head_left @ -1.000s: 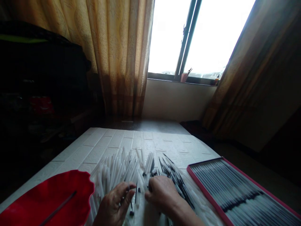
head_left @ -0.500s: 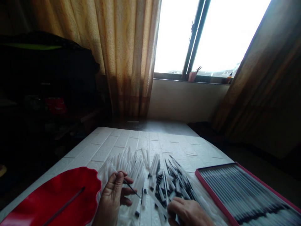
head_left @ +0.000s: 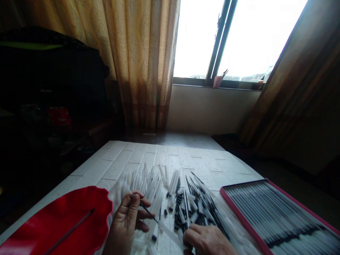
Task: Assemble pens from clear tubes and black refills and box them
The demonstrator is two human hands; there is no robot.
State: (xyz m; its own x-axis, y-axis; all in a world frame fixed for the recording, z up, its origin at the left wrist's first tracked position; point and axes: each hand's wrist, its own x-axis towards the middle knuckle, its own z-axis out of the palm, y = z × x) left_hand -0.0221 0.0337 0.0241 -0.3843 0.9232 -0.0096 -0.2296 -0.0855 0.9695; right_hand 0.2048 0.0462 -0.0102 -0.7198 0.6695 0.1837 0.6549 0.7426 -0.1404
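Between thumb and fingers, my left hand (head_left: 127, 219) pinches a thin dark rod (head_left: 148, 211) that slants down to the right. My right hand (head_left: 207, 238) is closed on a translucent tube (head_left: 170, 233), whose far end meets the rod's lower tip. Many clear tubes (head_left: 143, 182) lie behind my left hand. Beyond my right hand is a pile of black rods (head_left: 203, 198) mixed with short black caps (head_left: 180, 205). A loose black cap (head_left: 154, 238) sits between the hands.
At the left stands a red scalloped dish (head_left: 79, 205) with one long rod (head_left: 70, 232) in it. A pink-edged box (head_left: 240, 216) filled with rows of tubes lies at the right. The table (head_left: 170, 156) has a white brick-pattern cover.
My right hand has moved slightly left, bringing the translucent tube to the tip of the dark rod. My left hand keeps its pinch. The view has shifted a little.
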